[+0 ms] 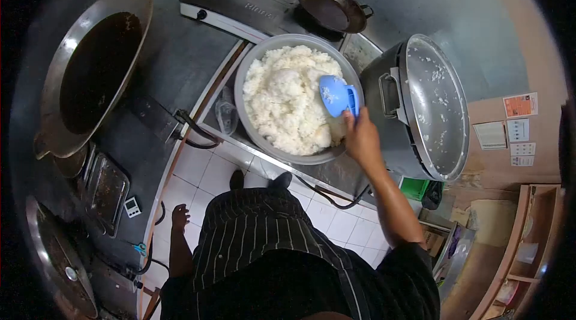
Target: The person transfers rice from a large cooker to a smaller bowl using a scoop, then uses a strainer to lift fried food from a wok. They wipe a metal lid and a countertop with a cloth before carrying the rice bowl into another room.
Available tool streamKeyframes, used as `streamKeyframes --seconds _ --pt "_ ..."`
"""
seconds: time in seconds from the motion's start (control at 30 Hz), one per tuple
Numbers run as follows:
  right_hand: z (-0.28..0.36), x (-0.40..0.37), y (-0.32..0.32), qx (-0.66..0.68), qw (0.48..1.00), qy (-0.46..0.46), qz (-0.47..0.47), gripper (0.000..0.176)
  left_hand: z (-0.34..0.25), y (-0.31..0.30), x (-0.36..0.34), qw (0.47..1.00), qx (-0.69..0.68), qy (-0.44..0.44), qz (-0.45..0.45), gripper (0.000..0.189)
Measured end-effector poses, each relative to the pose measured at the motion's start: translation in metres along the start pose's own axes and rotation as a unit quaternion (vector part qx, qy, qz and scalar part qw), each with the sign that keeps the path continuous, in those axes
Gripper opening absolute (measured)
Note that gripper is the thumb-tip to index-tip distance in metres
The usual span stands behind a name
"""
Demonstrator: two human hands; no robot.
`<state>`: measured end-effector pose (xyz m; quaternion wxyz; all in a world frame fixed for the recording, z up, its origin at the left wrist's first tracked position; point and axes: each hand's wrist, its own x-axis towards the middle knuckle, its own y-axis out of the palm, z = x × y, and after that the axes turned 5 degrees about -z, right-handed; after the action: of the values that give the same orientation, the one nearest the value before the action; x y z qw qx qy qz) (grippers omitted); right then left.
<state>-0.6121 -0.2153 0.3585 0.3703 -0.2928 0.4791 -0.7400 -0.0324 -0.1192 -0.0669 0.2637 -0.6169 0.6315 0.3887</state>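
Observation:
A wide metal basin [242, 110] stands on the counter, filled with white rice [285, 101]. My right hand [362, 139] is closed round the handle of a blue scoop [336, 94], whose bowl is over the right side of the rice with some grains stuck to it. At the lower left my left hand [180, 216] hangs beside my body above the floor, away from the counter; its fingers look slightly curled and apart, with nothing in them.
Right of the basin is a large metal pot [384, 98] with rice grains inside its tilted lid or rim. Behind are a gas stove [258, 5] and a small wok [332, 8]. A big wok [135, 50], tray [108, 194] and lid [60, 260] are left.

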Motion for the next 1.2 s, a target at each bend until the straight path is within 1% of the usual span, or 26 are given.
streamKeyframes --seconds 0.07,0.1,0.13,0.2,0.23,0.27,0.33,0.37,0.47,0.5,0.53,0.6,0.67,0.7,0.73,0.77,0.8,0.83,0.87,0.93,0.97,1.07,1.1,1.13,1.17,1.2 --pt "-0.008 0.008 -0.019 -0.018 1.0 0.012 0.017 0.032 -0.008 0.004 -0.017 0.991 0.089 -0.045 -0.089 0.026" --pt "-0.003 0.007 -0.029 0.109 0.99 0.079 0.049 0.033 -0.004 -0.008 -0.007 0.992 0.022 -0.122 -0.037 0.026" --pt "0.0 0.006 -0.035 0.107 0.99 0.082 0.046 0.033 0.011 -0.018 -0.007 0.992 0.044 -0.11 -0.052 0.026" --pt "0.002 0.007 -0.045 0.063 0.996 0.013 -0.061 0.033 0.027 -0.019 -0.019 0.999 0.036 -0.018 -0.023 0.025" --pt "0.0 0.008 -0.044 0.041 0.998 0.023 -0.05 0.038 0.026 -0.019 -0.013 0.994 0.064 -0.075 -0.043 0.024" --pt "-0.004 0.007 -0.036 0.039 0.998 0.023 -0.05 0.038 0.027 -0.02 -0.01 0.994 0.064 -0.076 -0.042 0.024" --pt "-0.015 0.006 -0.014 -0.023 0.998 0.03 0.05 0.046 0.027 -0.02 -0.005 0.995 0.078 -0.058 -0.038 0.025" --pt "-0.015 0.006 -0.003 -0.069 0.995 0.039 0.06 0.054 0.026 -0.02 -0.002 0.995 0.085 -0.049 -0.036 0.025" --pt "-0.006 0.026 0.004 -0.085 0.991 0.023 0.105 0.054 0.032 -0.017 -0.007 0.994 0.103 -0.03 -0.037 0.026" --pt "-0.008 0.033 0.012 -0.099 0.992 0.009 0.083 0.054 0.022 -0.011 -0.008 0.984 0.162 -0.057 -0.055 0.026" --pt "-0.008 0.037 0.014 -0.096 0.992 0.014 0.084 0.054 0.013 -0.007 -0.015 0.995 0.098 -0.006 -0.029 0.025" --pt "0.002 0.041 0.008 -0.112 0.989 -0.029 0.093 0.054 -0.005 -0.002 -0.009 0.988 0.127 -0.083 -0.036 0.024" --pt "0.001 0.04 -0.002 -0.077 0.991 -0.013 0.106 0.054 -0.007 0.004 0.0 0.99 0.132 -0.044 -0.012 0.023" --pt "0.0 0.04 -0.009 -0.105 0.989 -0.035 0.1 0.052 -0.007 0.001 0.016 0.995 0.047 -0.076 0.054 0.023" --pt "0.0 0.042 -0.015 -0.134 0.985 -0.061 0.092 0.05 -0.002 0.002 0.027 0.995 0.041 -0.071 0.057 0.023" --pt "0.004 0.041 -0.024 -0.137 0.984 -0.07 0.09 0.05 -0.013 0.017 0.02 0.995 0.081 -0.05 0.016 0.023" --pt "0.008 0.034 -0.036 -0.098 0.993 -0.058 0.036 0.05 -0.015 0.024 0.016 0.992 0.123 -0.031 -0.027 0.023" --pt "0.012 0.028 -0.047 -0.055 0.997 -0.043 -0.017 0.05 -0.017 0.033 0.011 0.99 0.137 0.015 -0.024 0.023" --pt "0.015 0.023 -0.058 -0.052 0.997 -0.046 -0.015 0.05 -0.016 0.036 0.006 0.99 0.136 0.015 -0.028 0.023" --pt "0.02 0.016 -0.082 -0.057 0.998 0.023 0.006 0.048 -0.018 0.046 0.001 0.994 0.098 -0.016 -0.038 0.023" --pt "0.026 0.01 -0.09 -0.096 0.995 0.006 0.013 0.046 -0.015 0.054 -0.006 0.983 0.164 -0.002 -0.086 0.024" --pt "-0.022 0.015 -0.038 -0.14 0.986 -0.051 0.069 0.041 0.003 0.057 -0.026 0.983 0.151 -0.016 -0.103 0.024" --pt "-0.031 0.013 -0.029 -0.132 0.986 -0.063 0.08 0.041 0.014 0.062 -0.035 0.975 0.174 -0.006 -0.138 0.025" --pt "-0.04 0.009 -0.021 -0.173 0.97 -0.136 0.102 0.034 0.04 0.044 -0.028 0.991 0.086 -0.012 -0.101 0.024" --pt "-0.044 0.014 -0.013 -0.209 0.945 -0.224 0.115 0.027 0.05 0.049 -0.045 0.997 0.036 0.031 -0.06 0.025" --pt "-0.038 0.029 -0.001 -0.235 0.909 -0.327 0.112 0.021 0.065 0.05 -0.046 0.996 -0.003 -0.009 -0.093 0.028"
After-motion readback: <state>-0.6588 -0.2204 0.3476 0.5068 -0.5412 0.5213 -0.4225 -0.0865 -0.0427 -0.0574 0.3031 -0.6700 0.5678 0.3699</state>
